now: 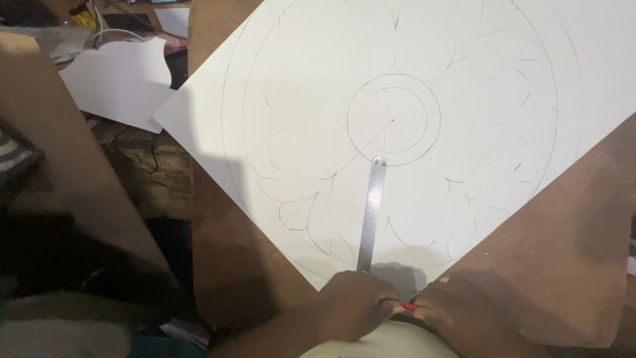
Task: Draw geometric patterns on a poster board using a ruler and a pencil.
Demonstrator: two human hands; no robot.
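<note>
Fingers (387,299) of left hand (354,305) curled down over near end of one steel ruler (372,212), pressing it flat on paper; right hand (464,311) fingers pinched narrow around one red pencil (409,307), only a short red bit shows between the two hands, tip hidden. Hands touching or nearly so at bottom edge of sheet. Ruler runs from left hand up to double ring at centre of drawing, far end with rivet just touching outer ring. One large white sheet (464,79) laid corner-down like a diamond, pencil petal pattern inside two big circles. Sheet lies on one brown board (570,252). One loose white cut paper piece (119,79) far left, well apart
</note>
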